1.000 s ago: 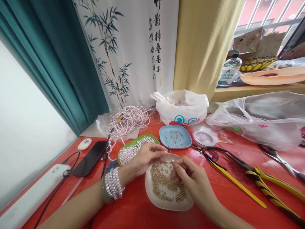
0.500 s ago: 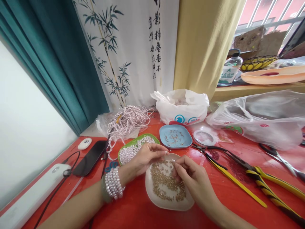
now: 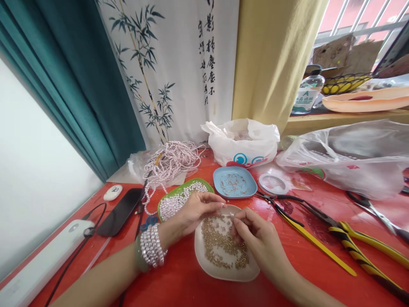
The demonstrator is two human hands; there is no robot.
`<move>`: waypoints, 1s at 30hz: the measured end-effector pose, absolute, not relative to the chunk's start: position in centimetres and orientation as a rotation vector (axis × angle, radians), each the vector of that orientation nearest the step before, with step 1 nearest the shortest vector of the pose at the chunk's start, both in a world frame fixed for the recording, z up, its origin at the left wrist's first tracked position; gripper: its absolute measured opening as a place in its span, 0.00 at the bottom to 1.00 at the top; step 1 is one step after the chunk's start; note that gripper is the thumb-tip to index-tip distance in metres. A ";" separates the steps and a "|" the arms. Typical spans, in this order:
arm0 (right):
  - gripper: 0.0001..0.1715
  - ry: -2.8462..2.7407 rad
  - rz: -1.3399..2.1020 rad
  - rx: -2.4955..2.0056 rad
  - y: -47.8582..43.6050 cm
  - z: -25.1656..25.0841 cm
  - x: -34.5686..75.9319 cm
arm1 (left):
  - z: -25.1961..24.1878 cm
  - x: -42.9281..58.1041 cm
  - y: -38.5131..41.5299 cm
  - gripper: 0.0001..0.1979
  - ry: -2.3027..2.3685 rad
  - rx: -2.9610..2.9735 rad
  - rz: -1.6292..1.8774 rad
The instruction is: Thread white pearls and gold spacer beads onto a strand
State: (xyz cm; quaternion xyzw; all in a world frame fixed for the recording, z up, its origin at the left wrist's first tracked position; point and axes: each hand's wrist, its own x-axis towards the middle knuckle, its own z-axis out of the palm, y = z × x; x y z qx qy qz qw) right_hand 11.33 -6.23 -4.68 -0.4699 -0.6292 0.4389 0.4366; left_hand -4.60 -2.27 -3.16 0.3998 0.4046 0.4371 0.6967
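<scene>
Over the cream dish [image 3: 204, 268], my left hand [image 3: 201, 207] closes thumb and fingers in a pinch, with a tiny pale speck at the tips too small to name. Strands of pearl beads [image 3: 153, 246] circle that wrist. My right hand [image 3: 257, 232] pinches a small pearl bead [image 3: 232, 215] just right of the left fingertips. Any thread between the hands is too fine to see. Gold beads [image 3: 220, 238] lie scattered in the dish under both hands. Behind my left hand, a green tray [image 3: 209, 185] holds loose pearl beads [image 3: 175, 204], partly hidden by the hand.
A blue dish [image 3: 219, 175] with thin metal pins stands behind the cream dish. Right of it lie a clear round case [image 3: 273, 184], pliers [image 3: 338, 228] and scissors [image 3: 377, 215]. Bead strings [image 3: 175, 160] heap at the back left, near a phone [image 3: 119, 213]. Plastic bags [image 3: 243, 145] line the back.
Both hands keep the same pinched pose over the cream dish. The whole view has shifted very slightly; nothing else visibly differs.
</scene>
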 end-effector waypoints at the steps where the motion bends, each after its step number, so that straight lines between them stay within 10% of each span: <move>1: 0.11 -1.568 1.088 -1.175 -6.2 -4.7 11.3 | -3.2 -4.6 -2.3 0.10 0.897 0.909 0.971; 30: 0.11 -1.485 1.317 -1.054 -6.0 -3.7 11.5 | -2.3 -4.7 -3.1 0.06 0.863 1.188 0.915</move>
